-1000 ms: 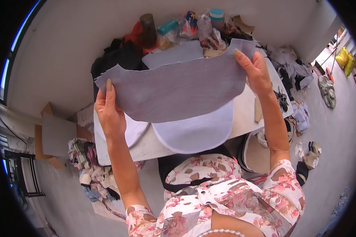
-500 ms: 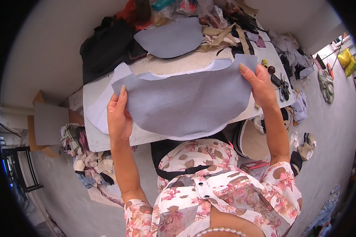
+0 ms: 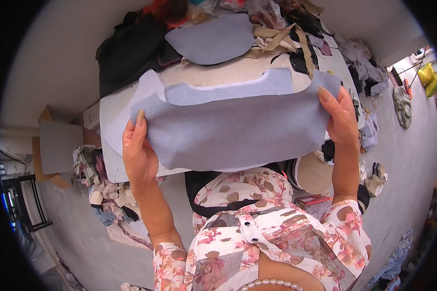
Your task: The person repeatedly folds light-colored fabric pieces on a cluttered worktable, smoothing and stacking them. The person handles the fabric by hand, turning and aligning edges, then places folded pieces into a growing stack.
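A cut grey-blue fabric piece (image 3: 238,128) with a curved upper edge is stretched between my two hands above the table. My left hand (image 3: 141,148) pinches its upper left corner, thumb on top. At the upper right tab, my right hand (image 3: 341,114) grips the cloth the same way. Behind it on the table lies a similar grey-blue cut piece (image 3: 228,89) with a white edge showing, partly covered by the held one. White sheet material (image 3: 148,92) lies to the left, also partly hidden.
The white table (image 3: 112,165) carries a rounded grey fabric piece (image 3: 211,41), black cloth (image 3: 128,58) and beige scraps (image 3: 277,41) at its far side. Fabric scraps (image 3: 114,194) are heaped below its left side. A cardboard box (image 3: 60,145) stands further left.
The held fabric has come nearer and my hands have spread wider apart, pulling it straighter. More of the piece lying behind it now shows.
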Motion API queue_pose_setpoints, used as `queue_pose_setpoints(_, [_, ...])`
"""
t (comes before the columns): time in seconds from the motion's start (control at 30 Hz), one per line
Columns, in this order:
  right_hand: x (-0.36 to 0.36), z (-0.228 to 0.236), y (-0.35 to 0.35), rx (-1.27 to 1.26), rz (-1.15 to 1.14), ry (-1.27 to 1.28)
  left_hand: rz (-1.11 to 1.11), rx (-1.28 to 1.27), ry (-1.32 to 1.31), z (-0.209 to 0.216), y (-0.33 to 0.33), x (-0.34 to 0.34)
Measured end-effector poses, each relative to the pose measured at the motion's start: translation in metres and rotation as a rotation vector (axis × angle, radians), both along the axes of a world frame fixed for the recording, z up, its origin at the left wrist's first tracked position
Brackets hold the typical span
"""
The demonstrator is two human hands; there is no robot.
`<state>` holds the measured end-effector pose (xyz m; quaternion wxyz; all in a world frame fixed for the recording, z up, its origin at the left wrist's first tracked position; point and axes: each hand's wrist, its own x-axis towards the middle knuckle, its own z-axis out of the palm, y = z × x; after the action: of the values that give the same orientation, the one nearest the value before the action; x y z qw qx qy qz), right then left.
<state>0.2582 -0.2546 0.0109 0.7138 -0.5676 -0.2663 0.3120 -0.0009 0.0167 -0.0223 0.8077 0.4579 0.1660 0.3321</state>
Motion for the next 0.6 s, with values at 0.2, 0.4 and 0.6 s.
queue_pose_setpoints(0.2, [0.008, -0.011, 0.012, -0.028, 0.013, -0.035, 0.005, -0.061, 0.062, -0.014, 0.01, 0.007])
queue_pose_setpoints(0.4, [0.027, -0.04, 0.036, -0.225, -0.001, -0.187, 0.12, 0.046, 0.397, -0.048, 0.022, 0.037])
queue_pose_setpoints(0.6, [0.038, -0.069, 0.045, -0.523, -0.221, -0.843, 0.279, 0.642, 0.686, -0.052, 0.021, 0.057])
